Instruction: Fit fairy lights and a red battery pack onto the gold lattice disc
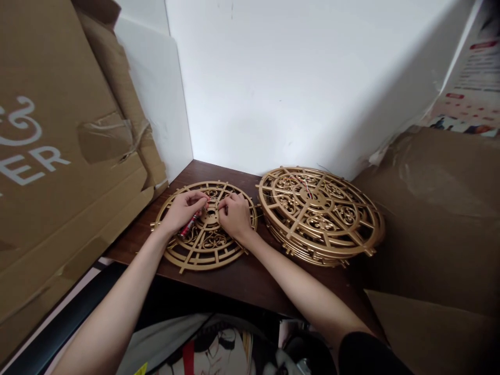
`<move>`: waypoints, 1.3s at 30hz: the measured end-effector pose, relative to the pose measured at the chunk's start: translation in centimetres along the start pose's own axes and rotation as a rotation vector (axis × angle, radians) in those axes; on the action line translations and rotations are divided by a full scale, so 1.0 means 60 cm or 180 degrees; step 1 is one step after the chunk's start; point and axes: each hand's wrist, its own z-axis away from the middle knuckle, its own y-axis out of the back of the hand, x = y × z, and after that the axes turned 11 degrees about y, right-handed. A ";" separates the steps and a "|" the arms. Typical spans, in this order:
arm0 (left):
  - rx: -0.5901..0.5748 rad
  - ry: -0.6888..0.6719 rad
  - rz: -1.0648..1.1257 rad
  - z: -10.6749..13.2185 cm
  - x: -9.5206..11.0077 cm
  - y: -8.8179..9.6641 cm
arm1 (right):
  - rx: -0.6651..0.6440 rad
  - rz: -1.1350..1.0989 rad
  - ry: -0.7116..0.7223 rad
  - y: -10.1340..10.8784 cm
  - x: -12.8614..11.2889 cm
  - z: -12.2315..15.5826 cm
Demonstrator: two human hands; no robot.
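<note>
Our left hand (185, 210), curled, holds a slim red-and-white tube (189, 227); our right hand (237, 217), half-closed, hides its hold. Beneath both, we apparently fine-tune a round gold openwork disc (211, 221), needing steadiness next.

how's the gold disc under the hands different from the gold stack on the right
The gold disc looks like a single, low piece, while the gold stack is several discs high. The left hand and right hand partly cover the disc; neither covers the stack. Both are round, gold-coloured openwork with spokes and scrolls, set on the brown table.
</note>
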 end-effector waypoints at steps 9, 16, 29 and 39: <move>0.0202 -0.0047 0.0044 0.006 0.003 0.001 | -0.0301 -0.0592 0.0513 -0.005 0.010 -0.004; 0.0086 -0.0174 0.0045 0.002 -0.003 0.003 | -0.0483 -0.1433 0.0300 0.002 0.007 -0.007; -0.0076 0.0128 0.0476 0.002 0.002 0.007 | -0.0839 -0.1893 0.0573 0.020 -0.001 -0.008; 0.0272 -0.0151 0.2018 0.003 0.008 0.020 | -0.0674 -0.3146 0.0136 0.066 -0.030 -0.042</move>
